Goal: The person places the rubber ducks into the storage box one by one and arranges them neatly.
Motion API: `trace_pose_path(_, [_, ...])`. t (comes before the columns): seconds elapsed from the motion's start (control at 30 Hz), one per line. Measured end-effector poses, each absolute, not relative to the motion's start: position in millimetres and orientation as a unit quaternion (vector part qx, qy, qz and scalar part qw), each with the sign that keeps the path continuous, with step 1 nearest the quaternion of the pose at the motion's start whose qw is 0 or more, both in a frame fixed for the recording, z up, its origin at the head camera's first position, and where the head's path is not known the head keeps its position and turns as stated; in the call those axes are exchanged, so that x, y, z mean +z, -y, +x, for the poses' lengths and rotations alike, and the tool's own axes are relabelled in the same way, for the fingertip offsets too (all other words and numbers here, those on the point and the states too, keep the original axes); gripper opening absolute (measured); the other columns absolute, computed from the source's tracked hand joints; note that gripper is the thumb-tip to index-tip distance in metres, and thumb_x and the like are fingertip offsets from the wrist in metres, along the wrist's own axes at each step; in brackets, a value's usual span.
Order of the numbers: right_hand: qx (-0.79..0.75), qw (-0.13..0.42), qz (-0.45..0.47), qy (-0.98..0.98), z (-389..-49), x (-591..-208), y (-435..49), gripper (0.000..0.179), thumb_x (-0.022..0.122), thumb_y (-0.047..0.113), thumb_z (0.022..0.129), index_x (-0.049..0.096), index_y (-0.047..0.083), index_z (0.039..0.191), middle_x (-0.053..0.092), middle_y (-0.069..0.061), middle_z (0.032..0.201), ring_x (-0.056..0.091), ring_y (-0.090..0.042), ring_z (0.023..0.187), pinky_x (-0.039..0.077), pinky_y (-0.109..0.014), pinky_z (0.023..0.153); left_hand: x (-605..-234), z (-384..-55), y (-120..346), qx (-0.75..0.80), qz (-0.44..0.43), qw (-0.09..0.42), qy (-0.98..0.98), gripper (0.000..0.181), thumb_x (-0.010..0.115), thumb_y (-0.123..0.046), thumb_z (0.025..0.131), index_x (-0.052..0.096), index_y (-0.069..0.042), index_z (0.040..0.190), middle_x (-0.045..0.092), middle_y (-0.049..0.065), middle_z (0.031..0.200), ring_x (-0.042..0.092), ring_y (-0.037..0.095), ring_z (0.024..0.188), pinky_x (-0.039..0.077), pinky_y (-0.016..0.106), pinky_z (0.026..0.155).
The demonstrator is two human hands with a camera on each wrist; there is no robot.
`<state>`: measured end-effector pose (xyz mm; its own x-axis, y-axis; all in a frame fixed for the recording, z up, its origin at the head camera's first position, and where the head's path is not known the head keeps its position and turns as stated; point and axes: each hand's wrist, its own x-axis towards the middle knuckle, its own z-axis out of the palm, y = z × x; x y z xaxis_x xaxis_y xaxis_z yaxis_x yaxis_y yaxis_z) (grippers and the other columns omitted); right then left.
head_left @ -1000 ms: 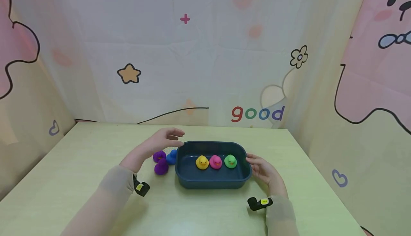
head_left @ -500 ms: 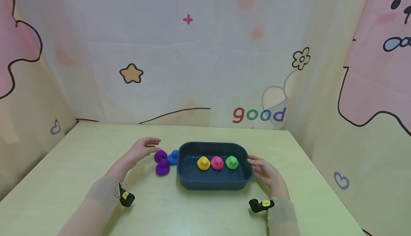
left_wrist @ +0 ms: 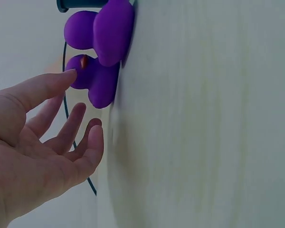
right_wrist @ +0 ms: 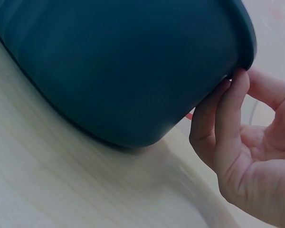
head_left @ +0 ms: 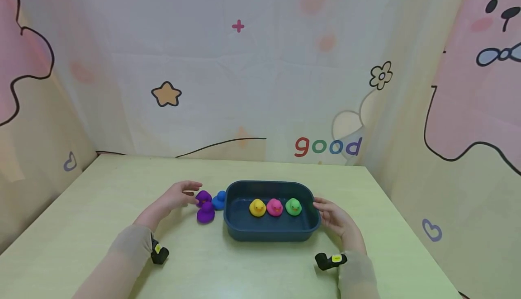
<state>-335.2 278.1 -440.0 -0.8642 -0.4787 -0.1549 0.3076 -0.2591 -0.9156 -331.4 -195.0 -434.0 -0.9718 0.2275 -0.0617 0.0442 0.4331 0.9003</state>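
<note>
Has the left grip point(head_left: 177, 195) apart, with thumb and fingers spread, just beside the far purple duck point(head_left: 203, 195) at nine o'clock of the bin point(head_left: 272, 234); cannot tell whether touching it. Clamps the right grip point(head_left: 337, 217) on the bin's rim at three o'clock, with fingers bent. Has the near purple duck point(head_left: 205, 213) at six o'clock of the far one, and the blue duck point(head_left: 218, 201) between the pair and the bin, on the counter point(head_left: 244, 267). Has in the bin, from nine towards three o'clock, a yellow duck point(head_left: 257, 208), pink duck point(head_left: 274, 208) and green duck point(head_left: 293, 207).
</note>
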Motion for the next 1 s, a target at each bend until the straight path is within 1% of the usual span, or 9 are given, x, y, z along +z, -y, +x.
trace_pose_path(0.3, [-0.785, 0.251, -0.085, -0.56, -329, -433, -276, 0.018, 0.036, 0.002, 0.102, 0.042, 0.006, 0.119, 0.068, 0.002, 0.094, 0.067, -0.004, 0.077, 0.056, -0.016, 0.072, -439, -335, 193, 0.517, 0.089, 0.101, -0.845, 0.059, 0.068, -0.002, 0.086, 0.046, 0.005, 0.14, 0.044, 0.031, 0.143, 0.047, 0.046, 0.129, 0.043, 0.054, 0.103])
trace_pose_path(0.5, [-0.791, 0.255, -0.083, -0.55, -329, -435, -277, 0.017, 0.037, 0.002, 0.102, 0.043, 0.007, 0.117, 0.068, 0.002, 0.093, 0.067, -0.004, 0.075, 0.056, -0.016, 0.071, -441, -337, 190, 0.518, 0.094, 0.109, -0.843, 0.056, 0.066, 0.0, 0.086, 0.047, 0.006, 0.139, 0.046, 0.03, 0.142, 0.047, 0.045, 0.128, 0.04, 0.055, 0.107])
trace_pose_path(0.63, [-0.79, 0.252, -0.08, -0.553, -329, -435, -277, 0.017, 0.037, 0.002, 0.102, 0.044, 0.007, 0.117, 0.067, 0.002, 0.094, 0.067, -0.004, 0.075, 0.056, -0.016, 0.071, -445, -339, 187, 0.513, 0.093, 0.099, -0.847, 0.055, 0.068, 0.001, 0.085, 0.05, 0.007, 0.136, 0.05, 0.029, 0.138, 0.048, 0.045, 0.125, 0.037, 0.057, 0.107])
trace_pose_path(0.8, [-0.787, 0.254, -0.085, -0.556, -329, -435, -277, 0.017, 0.036, 0.002, 0.102, 0.047, 0.008, 0.115, 0.068, 0.003, 0.093, 0.067, -0.004, 0.075, 0.056, -0.016, 0.071, -450, -342, 184, 0.508, 0.081, 0.082, -0.853, 0.051, 0.07, 0.002, 0.083, 0.055, 0.007, 0.131, 0.058, 0.027, 0.129, 0.052, 0.042, 0.119, 0.04, 0.054, 0.104])
trace_pose_path(1.0, [-0.783, 0.251, -0.083, -0.563, -331, -435, -276, 0.018, 0.036, 0.003, 0.102, 0.042, 0.006, 0.12, 0.068, 0.002, 0.094, 0.067, -0.004, 0.075, 0.056, -0.016, 0.071, -451, -342, 182, 0.499, 0.064, 0.074, -0.861, 0.045, 0.068, -0.001, 0.085, 0.057, 0.007, 0.128, 0.06, 0.026, 0.126, 0.053, 0.041, 0.119, 0.041, 0.053, 0.103])
